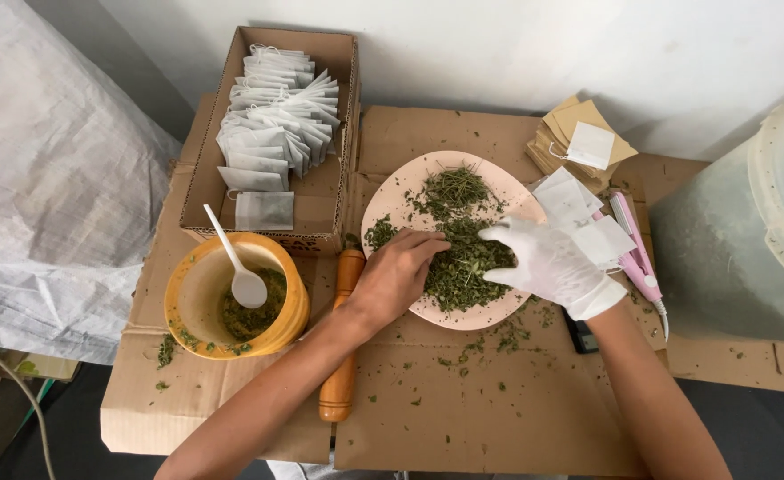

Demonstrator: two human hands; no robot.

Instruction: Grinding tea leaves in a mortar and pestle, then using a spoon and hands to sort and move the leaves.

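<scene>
flattened cardboard [463, 409] covers our work surface under a white wall. dried green herbs [458, 258] lie heaped on the pink plate [392, 200] at its middle. our bare left hand [396, 271] pinches into the pile with fingers curled, and the white-gloved right hand [547, 260] rests half-open on its edge. we judge this sorting or gathering; next comes a firm pinch. empty tea bags [276, 124] fill the box behind, and a yellow mortar [296, 302] holds a white spoon [241, 271].

Packages on the surface
An open brown cardboard box [272, 191] holds white sachets [276, 120]; tan envelopes [574, 124] are stacked at the back right, near loose white sachets [578, 209].
</scene>
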